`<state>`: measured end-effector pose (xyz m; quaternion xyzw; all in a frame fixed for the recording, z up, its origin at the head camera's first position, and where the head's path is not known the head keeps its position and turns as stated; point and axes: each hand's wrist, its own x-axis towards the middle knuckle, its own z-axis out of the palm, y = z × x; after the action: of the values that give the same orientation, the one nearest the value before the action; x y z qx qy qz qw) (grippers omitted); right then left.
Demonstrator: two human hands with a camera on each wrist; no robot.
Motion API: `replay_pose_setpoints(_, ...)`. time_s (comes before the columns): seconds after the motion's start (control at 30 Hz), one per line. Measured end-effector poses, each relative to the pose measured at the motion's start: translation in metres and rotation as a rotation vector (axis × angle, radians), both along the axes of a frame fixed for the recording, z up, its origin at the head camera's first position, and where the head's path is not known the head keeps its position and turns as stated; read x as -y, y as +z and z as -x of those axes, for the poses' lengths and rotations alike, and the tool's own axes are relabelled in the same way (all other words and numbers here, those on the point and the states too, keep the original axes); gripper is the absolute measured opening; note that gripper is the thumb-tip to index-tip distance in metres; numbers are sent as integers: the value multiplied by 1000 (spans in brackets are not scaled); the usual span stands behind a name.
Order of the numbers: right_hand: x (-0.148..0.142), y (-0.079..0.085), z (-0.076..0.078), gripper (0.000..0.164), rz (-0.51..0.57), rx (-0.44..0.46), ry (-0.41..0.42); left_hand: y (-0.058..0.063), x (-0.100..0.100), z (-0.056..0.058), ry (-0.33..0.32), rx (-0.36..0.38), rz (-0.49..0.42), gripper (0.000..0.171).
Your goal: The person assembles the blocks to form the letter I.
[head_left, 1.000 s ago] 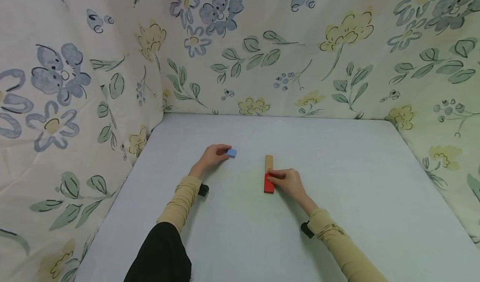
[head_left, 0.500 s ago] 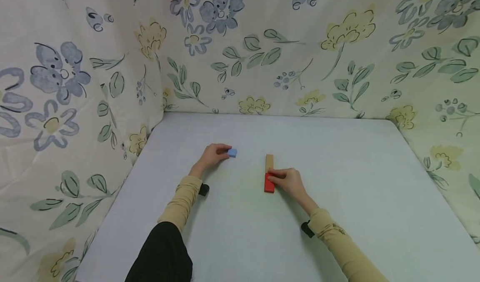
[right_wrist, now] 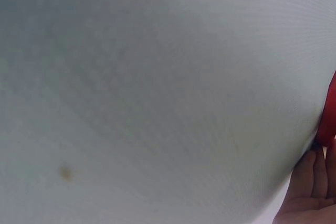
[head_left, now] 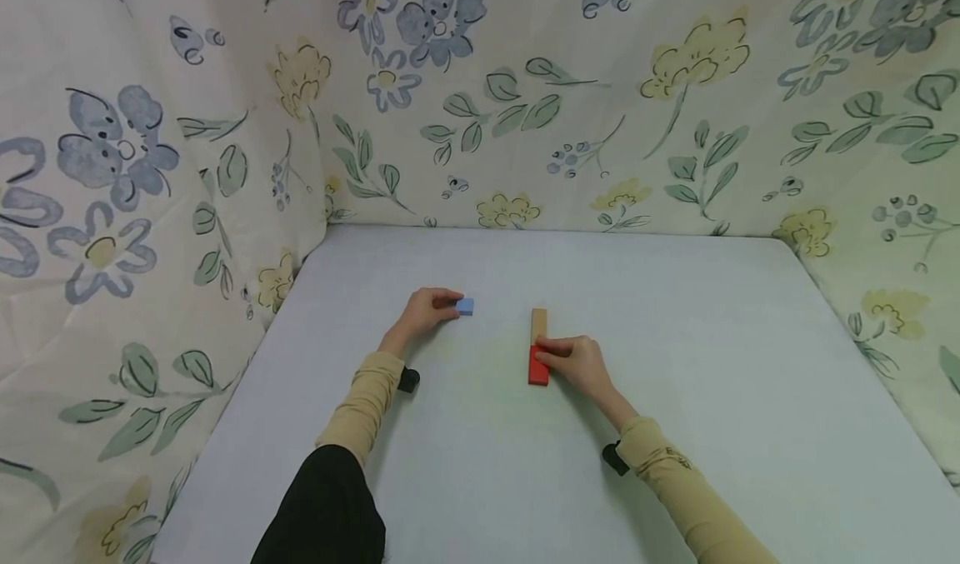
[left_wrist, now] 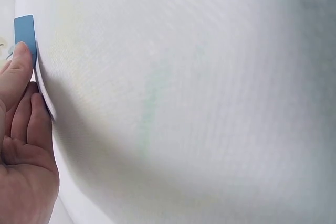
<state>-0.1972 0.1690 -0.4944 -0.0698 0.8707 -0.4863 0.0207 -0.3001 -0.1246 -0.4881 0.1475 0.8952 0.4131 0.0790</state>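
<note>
In the head view, my left hand point(head_left: 426, 311) pinches a small blue block point(head_left: 466, 306) on the left of the white table. The left wrist view shows the thumb on the face of this blue block point(left_wrist: 24, 31), whose far end sticks out past the fingers. My right hand point(head_left: 579, 362) pinches a red block point(head_left: 537, 374) by its upper part, near the table's middle. Directly beyond it, in line and seemingly touching, lies a natural wood block point(head_left: 539, 324). Only a sliver of the red block point(right_wrist: 328, 116) shows at the right wrist view's edge.
The white table point(head_left: 675, 322) reaches back to a flower-patterned curtain point(head_left: 525, 147), which also hangs along the left and right sides. A black wrist camera point(head_left: 407, 380) sits on the left wrist, another black wrist camera point(head_left: 615, 459) on the right.
</note>
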Motion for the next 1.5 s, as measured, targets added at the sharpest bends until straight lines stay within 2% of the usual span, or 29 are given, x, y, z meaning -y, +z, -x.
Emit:
replay_pose_setpoints(0.4, -1, 1, -1, 29, -5, -14, 7, 2, -1, -2, 19, -11, 1, 34)
replay_pose_setpoints(0.73, 0, -1, -2, 29, 9, -16, 0, -2, -3, -6, 23, -50, 1, 33)
replay_pose_setpoints(0.93, 0, -1, -3, 29, 5, -25, -3, -4, -7, -9, 64, -86, -22, 32)
replay_pose_setpoints(1.07, 0, 0, -4, 29, -1, -18, -12, -2, -15, -12, 72, -107, -59, 32)
replay_pose_setpoints(1.5, -1, 1, -2, 29, -19, -11, 1, 10, -55, -19, 8, -109, -112, 30)
